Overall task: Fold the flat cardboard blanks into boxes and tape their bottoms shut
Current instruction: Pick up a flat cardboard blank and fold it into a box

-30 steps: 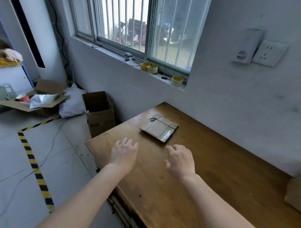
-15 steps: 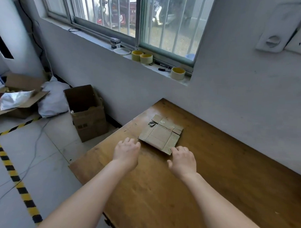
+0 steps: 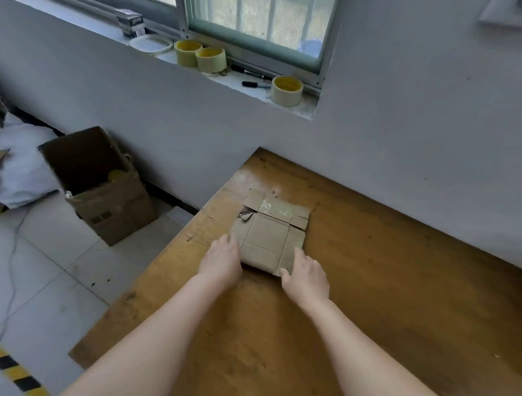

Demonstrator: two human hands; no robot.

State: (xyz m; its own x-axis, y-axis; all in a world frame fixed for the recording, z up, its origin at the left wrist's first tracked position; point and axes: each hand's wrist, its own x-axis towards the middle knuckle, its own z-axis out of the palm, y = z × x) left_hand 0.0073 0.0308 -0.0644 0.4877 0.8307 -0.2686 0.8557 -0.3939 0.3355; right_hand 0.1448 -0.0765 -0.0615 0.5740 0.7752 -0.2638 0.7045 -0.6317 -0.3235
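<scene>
The stack of flat cardboard blanks (image 3: 269,232) lies on the desk (image 3: 383,291) near its far left corner, close to the wall. That spot puts it under the windowsill, where the rolls of tape (image 3: 210,59) wait within reach for sealing the bottoms. Both arms stretch forward, palms down, and bracket the near end of the stack. The left hand (image 3: 222,257) touches its left edge. The right hand (image 3: 306,275) sits at the near right corner, with the thumb against the cardboard. The fingers of both hands look relaxed and only loosely bent, not clamped around anything. This placement looks meant for lifting or sliding a blank clear to begin folding.
</scene>
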